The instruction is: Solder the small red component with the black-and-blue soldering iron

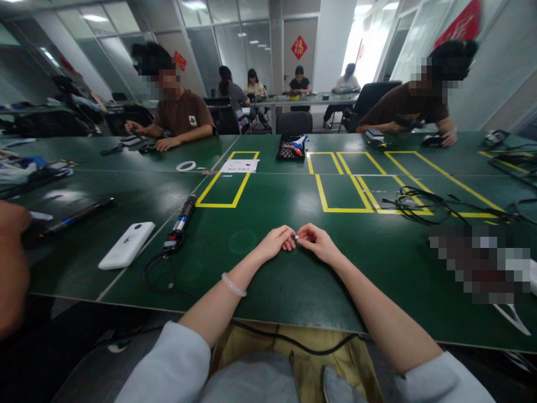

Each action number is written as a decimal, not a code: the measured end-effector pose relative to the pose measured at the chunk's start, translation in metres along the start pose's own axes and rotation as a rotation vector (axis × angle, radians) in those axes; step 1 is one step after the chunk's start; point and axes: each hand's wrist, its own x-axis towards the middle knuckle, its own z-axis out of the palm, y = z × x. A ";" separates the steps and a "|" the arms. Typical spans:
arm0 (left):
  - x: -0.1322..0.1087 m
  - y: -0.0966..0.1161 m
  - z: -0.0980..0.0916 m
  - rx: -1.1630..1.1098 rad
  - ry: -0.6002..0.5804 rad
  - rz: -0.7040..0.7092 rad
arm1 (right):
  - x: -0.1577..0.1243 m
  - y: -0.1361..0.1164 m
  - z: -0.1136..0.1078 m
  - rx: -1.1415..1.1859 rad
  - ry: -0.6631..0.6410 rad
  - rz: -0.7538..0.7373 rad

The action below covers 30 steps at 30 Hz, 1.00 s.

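My left hand (277, 242) and my right hand (316, 240) rest together on the green table (293, 280), fingertips meeting. Between them they pinch a tiny part (297, 237) with a red and pale look, too small to name. Both hands have their fingers curled in a pinch. A pale bangle (233, 285) circles my left wrist.
A soldering iron (181, 223) with a black cable lies to the left, beside a white box (127, 244). Black cables (413, 201) lie on yellow floor-tape outlines at right. A black tray (291, 148), a paper sheet (240, 165) and a tape roll (186, 165) sit farther back. Other people work across the table.
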 end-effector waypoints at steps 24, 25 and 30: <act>-0.004 0.003 0.001 0.068 0.041 0.081 | 0.001 0.002 -0.002 -0.111 0.038 0.015; -0.004 0.004 0.001 0.069 0.041 0.077 | 0.001 0.002 -0.003 -0.120 0.033 0.019; -0.011 0.014 -0.013 0.192 0.031 0.047 | 0.000 0.000 -0.004 -0.120 0.017 0.041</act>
